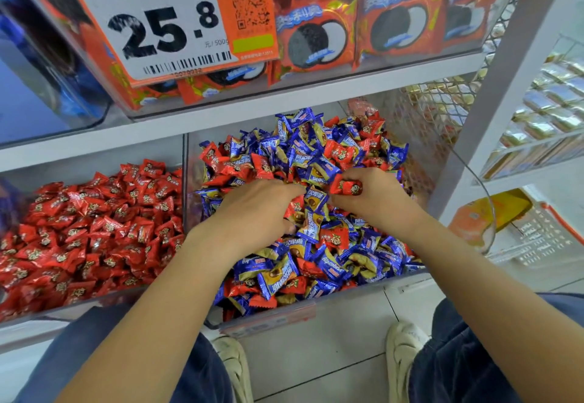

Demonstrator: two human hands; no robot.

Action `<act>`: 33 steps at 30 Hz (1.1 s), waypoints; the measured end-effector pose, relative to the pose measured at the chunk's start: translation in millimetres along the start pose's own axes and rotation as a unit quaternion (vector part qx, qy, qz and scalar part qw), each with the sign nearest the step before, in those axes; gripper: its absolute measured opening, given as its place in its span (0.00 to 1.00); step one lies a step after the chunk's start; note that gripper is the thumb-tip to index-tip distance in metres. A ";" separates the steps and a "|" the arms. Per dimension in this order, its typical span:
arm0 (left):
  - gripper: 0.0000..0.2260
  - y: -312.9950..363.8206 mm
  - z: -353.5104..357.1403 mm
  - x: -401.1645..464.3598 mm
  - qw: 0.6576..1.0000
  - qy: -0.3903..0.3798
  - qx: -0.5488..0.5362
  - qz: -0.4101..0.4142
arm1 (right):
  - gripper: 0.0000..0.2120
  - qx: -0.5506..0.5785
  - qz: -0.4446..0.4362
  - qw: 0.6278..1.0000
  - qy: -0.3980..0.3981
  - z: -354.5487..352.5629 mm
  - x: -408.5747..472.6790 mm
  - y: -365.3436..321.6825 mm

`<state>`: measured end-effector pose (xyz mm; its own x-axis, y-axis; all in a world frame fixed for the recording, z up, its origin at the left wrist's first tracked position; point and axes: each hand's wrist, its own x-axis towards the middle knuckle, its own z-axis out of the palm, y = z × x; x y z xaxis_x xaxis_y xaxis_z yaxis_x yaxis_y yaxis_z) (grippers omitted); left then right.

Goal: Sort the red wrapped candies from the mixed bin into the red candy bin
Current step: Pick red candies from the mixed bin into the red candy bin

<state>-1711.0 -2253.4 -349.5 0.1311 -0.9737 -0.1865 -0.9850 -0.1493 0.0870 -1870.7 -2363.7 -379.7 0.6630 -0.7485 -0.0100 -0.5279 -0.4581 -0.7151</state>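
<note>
While fingers (363, 181) pinch red candy (346, 187), left hand (256, 206) perhaps digging

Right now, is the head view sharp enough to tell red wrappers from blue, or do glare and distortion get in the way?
Head view: the mixed bin and both hands are sharp, colours clear; foil glints mildly; wide-angle bends the shelf post; bottom corners slightly soft.

Your one head view looks steeply down, close over the clear plastic mixed candy bin (363, 289).
</note>
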 end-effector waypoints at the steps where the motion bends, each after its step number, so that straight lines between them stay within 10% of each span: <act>1: 0.28 -0.2 -0.4 0.1 1.000 0.003 -0.014 -0.002 | 0.09 0.022 -0.004 1.000 0.001 0.2 0.7 0.6; 9: 0.16 -2.1 -1.9 -3.6 0.996 0.039 -0.082 -0.007 | 0.10 0.131 0.042 0.989 0.045 -33.0 -4.4 6.1; 14: 0.12 -1.3 -7.6 -6.7 0.989 0.113 -0.098 -0.018 | 0.06 -0.056 0.047 0.997 -0.016 -30.6 -11.7 16.0; 18: 0.11 -10.6 -20.1 -14.2 0.986 0.140 -0.081 -0.034 | 0.25 -0.180 0.017 0.982 -0.060 -9.1 -13.8 18.0; 23: 0.17 -26.3 -30.3 -28.0 0.996 0.053 -0.065 -0.027 | 0.21 -0.338 -0.065 0.939 -0.007 1.9 -12.9 12.1; 33: 0.15 0.4 -2.7 -22.3 0.998 0.034 0.041 0.040 | 0.09 -0.128 -0.057 0.990 0.009 -23.8 -12.4 11.8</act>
<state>-1714.0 -2232.2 -342.6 0.0563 -0.9917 -0.1160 -0.9981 -0.0587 0.0179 -1897.8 -2371.1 -371.4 0.7178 -0.6923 0.0743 -0.5692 -0.6449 -0.5101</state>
